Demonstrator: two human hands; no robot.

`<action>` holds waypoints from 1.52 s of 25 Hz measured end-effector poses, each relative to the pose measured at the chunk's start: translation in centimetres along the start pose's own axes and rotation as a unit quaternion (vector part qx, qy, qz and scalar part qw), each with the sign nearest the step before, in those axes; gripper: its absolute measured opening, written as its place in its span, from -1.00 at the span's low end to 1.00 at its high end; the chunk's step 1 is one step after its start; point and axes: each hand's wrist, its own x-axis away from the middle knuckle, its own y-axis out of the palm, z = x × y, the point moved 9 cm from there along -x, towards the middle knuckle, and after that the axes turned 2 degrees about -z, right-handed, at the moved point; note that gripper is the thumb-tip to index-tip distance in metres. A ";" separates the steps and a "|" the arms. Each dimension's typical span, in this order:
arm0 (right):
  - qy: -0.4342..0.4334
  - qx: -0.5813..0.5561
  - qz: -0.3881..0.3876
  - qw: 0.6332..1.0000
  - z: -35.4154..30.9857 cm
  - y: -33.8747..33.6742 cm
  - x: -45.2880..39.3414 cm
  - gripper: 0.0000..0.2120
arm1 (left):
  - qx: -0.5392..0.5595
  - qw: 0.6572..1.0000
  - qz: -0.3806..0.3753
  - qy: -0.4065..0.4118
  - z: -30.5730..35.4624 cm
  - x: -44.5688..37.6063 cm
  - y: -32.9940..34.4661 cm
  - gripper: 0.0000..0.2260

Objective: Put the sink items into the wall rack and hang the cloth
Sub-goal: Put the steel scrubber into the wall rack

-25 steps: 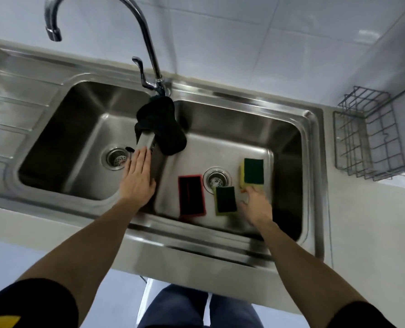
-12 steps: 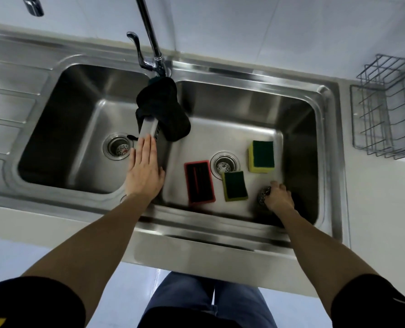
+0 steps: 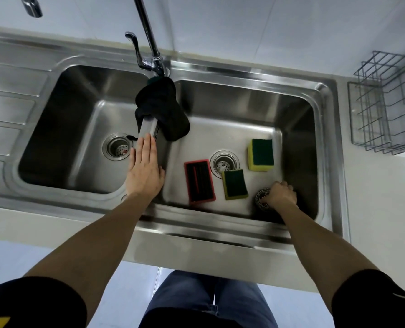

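Note:
In the right sink basin [image 3: 298, 110] lie a red-edged black scrub pad [image 3: 199, 181], a green-and-yellow sponge [image 3: 234, 183] and a second such sponge [image 3: 260, 154]. My right hand [image 3: 279, 194] is closed around a steel wool scourer [image 3: 261, 197] at the basin's front right. My left hand [image 3: 144, 169] lies flat, fingers together, on the divider between the two basins. A black cloth [image 3: 162, 110] is draped over the divider below the tap. The wire wall rack [image 3: 386, 107] hangs on the right, with nothing in it.
The tap [image 3: 147, 31] with its lever rises behind the divider. The left basin [image 3: 78, 129] holds only its drain strainer [image 3: 117, 147]. A ribbed draining board [image 3: 5, 107] runs off to the left. White counter [image 3: 381, 197] lies under the rack.
My right hand moved from the sponges to the front right of the basin and closed on the steel wool scourer. The left hand stayed on the divider.

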 end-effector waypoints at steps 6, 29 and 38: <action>-0.008 -0.044 -0.016 0.999 1.6 -0.5 1.3 -0.44 | 0.034 0.999 -0.008 0.015 -0.4 -0.2 0.3 -0.29; -0.251 -0.270 0.594 0.715 18.2 -43.2 24.1 -0.47 | 0.331 0.859 0.206 0.331 41.5 -1.5 -29.2 -0.50; -0.158 -0.102 0.539 0.821 20.8 -45.6 19.6 -0.55 | 0.296 0.890 0.130 0.321 50.7 -0.2 -27.7 -0.41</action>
